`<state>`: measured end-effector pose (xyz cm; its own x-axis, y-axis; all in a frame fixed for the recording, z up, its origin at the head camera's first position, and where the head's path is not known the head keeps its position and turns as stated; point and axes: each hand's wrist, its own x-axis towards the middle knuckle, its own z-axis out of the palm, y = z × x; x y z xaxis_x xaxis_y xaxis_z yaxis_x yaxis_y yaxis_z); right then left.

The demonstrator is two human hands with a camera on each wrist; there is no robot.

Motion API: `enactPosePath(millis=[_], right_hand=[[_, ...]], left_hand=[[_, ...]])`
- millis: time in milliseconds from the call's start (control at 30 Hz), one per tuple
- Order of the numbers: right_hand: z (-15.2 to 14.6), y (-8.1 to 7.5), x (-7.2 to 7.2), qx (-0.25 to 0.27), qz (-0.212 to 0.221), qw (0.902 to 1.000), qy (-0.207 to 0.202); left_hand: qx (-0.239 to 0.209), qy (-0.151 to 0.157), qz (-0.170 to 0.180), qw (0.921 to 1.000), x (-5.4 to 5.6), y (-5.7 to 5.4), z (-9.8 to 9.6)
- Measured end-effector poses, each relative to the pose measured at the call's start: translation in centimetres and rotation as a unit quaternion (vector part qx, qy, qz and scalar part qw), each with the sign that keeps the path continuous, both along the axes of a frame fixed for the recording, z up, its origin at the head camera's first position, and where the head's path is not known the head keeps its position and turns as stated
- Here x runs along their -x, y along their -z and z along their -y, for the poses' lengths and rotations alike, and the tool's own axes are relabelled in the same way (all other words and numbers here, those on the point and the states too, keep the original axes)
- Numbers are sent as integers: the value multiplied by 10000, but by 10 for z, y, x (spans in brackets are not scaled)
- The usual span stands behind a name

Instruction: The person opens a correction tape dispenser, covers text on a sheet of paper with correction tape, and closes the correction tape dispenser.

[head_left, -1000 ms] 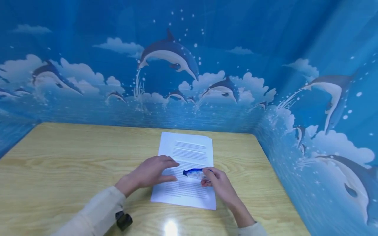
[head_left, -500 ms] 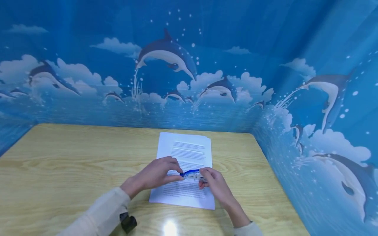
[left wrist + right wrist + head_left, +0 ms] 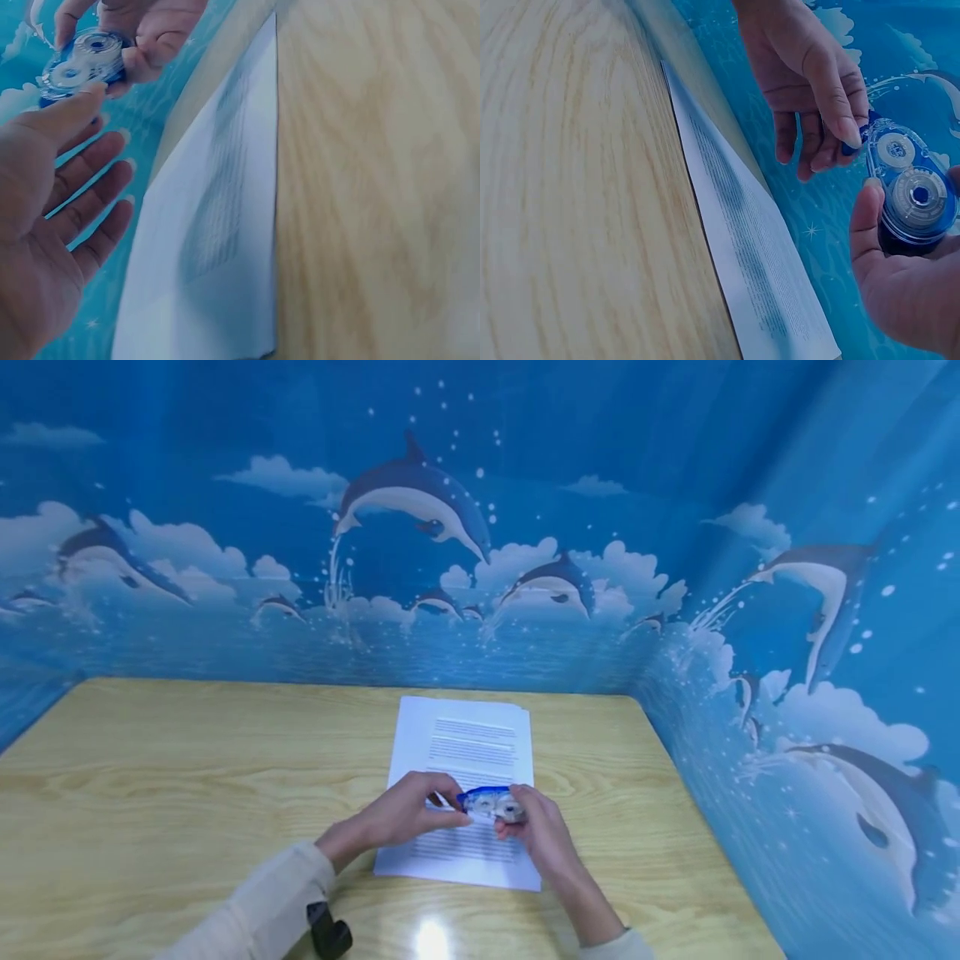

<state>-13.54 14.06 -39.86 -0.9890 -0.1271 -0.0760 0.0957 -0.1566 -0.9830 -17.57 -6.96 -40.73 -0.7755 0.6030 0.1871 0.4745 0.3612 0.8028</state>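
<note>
The tape dispenser [image 3: 489, 803] is being held lengthwise between the left hand [image 3: 405, 811], pinching its tip, and the right hand [image 3: 543, 832], gripping its body.

Pale wood-grained table [image 3: 210, 760], boxed in by blue dolphin-print hangings [image 3: 300, 560].
Yellowish grain running mostly side to side, far corners rounded, a bright glare spot [image 3: 432, 939] near the bottom of the head view. Along the far edge, leaping dolphins [image 3: 412, 497], white clouds [image 3: 187, 547] and a lighter, sparkling sea [image 3: 450, 647] under deep blue sky; on the right, a side panel [image 3: 832, 643] in the same print, close against the table, with soft folds and a paler sheen high up.
</note>
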Motion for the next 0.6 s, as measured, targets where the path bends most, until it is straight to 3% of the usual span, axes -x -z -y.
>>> enactPosePath(millis=[200, 367, 500, 600], right_hand=[[1, 2, -2, 172, -39, 9998, -29], [0, 4, 1, 46, 172, 9996, 212], [-5, 3, 4, 444, 396, 9956, 728], [-12, 3, 6, 1066, 462, 9870, 1108]], left_hand=[[-598, -300, 304, 9973, -3, 6, -10], [-535, -372, 279, 9975, -2, 9, -9], [363, -493, -200, 9979, 0, 8, 10], [1431, -665, -837, 9839, 0, 10, 32]])
